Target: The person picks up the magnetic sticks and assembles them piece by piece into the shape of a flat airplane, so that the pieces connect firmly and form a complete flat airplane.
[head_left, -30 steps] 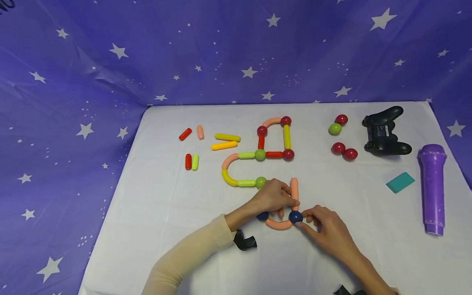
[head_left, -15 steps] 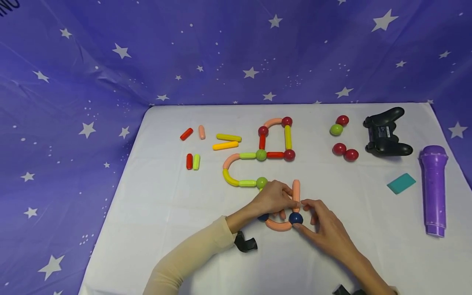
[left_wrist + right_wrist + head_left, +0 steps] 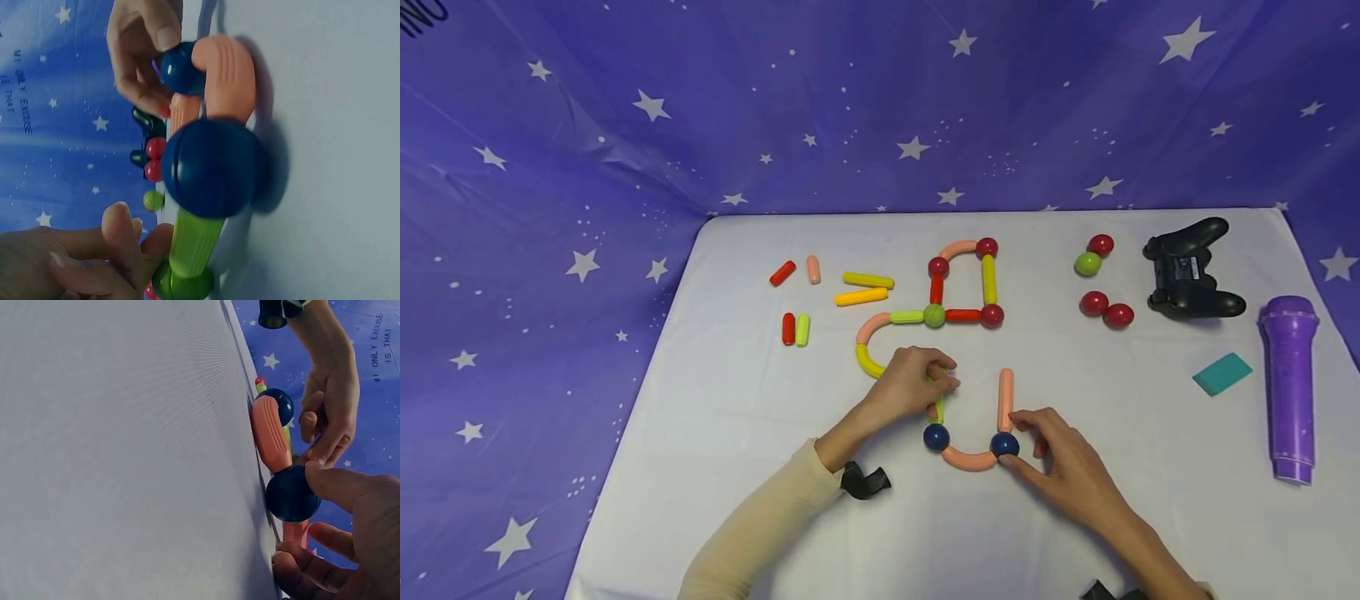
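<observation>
In the head view my left hand (image 3: 913,382) is over a light green magnetic rod (image 3: 939,409). In the left wrist view one finger meets that rod near a green ball (image 3: 182,282); whether the hand grips either cannot be seen. My right hand (image 3: 1063,462) has its thumb on a dark blue ball (image 3: 1004,445) and its index finger by the straight coral rod (image 3: 1006,398). A curved coral rod (image 3: 968,460) joins this ball to another dark blue ball (image 3: 936,437). Above, the chain includes a second green ball (image 3: 934,315), red balls and coloured rods.
Loose rods, among them a yellow rod (image 3: 861,297), lie at the left. Red balls (image 3: 1093,303) and a green ball (image 3: 1087,264) sit to the right. Beyond are a black game controller (image 3: 1195,271), a teal card (image 3: 1222,374) and a purple microphone (image 3: 1291,390).
My left hand has left the straight coral rod and moved up and left to the light green rod. My right index finger has shifted from the blue ball up to the coral rod.
</observation>
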Motion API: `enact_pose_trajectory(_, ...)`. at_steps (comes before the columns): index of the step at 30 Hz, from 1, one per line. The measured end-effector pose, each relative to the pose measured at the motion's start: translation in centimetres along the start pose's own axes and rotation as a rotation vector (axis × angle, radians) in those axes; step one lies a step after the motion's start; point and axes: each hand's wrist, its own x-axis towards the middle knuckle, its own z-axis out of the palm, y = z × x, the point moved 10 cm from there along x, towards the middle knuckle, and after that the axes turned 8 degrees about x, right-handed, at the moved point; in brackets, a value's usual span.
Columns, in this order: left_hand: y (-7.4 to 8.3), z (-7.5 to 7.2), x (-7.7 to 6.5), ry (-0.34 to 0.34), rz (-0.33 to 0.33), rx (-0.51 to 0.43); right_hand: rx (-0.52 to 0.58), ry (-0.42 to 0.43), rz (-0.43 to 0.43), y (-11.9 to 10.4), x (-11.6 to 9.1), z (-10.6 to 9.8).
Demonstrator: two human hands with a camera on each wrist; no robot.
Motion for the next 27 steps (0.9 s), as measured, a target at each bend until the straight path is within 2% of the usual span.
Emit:
enact_pose_trajectory(2,-0.2,-0.5,0.0,0.016,0.006,-0.012,-0.002,-0.007,0.012,0.1,0.0,0.0)
enact_pose_trajectory(5,0.0,-1.4,0.0,0.056,0.053,0.001,0.002,-0.018,0.027,0.2,0.0,0.1)
enact_pose_trajectory(7,0.5,-2.0,0.0,0.098,0.122,0.099,0.003,-0.025,0.032,0.2,0.0,0.2)
enact_pose_trajectory(10,1.0,-2.4,-0.2,0.145,0.220,0.332,-0.002,-0.037,0.023,0.2,0.1,0.3)
enact_pose_trajectory(12,1.1,-2.2,-0.2,0.146,0.264,0.471,-0.005,-0.046,0.010,0.1,0.1,0.4)
enact_pose_trajectory(13,0.8,-2.0,-0.1,0.131,0.271,0.507,-0.002,-0.051,0.000,-0.1,0.2,0.5)
enact_pose_trajectory(15,0.3,-1.7,-0.1,0.096,0.269,0.526,-0.001,-0.061,-0.015,-0.3,0.3,0.6)
enact_pose_trajectory(18,-0.3,-1.3,0.1,0.059,0.263,0.488,0.004,-0.069,-0.024,-0.5,0.1,0.7)
enact_pose_trajectory(23,-0.4,-1.3,0.1,0.050,0.276,0.439,0.026,-0.073,-0.051,-0.8,-0.1,0.8)
enact_pose_trajectory(27,-0.6,-1.3,0.2,0.041,0.275,0.437,0.043,-0.069,-0.075,-1.0,-0.3,0.8)
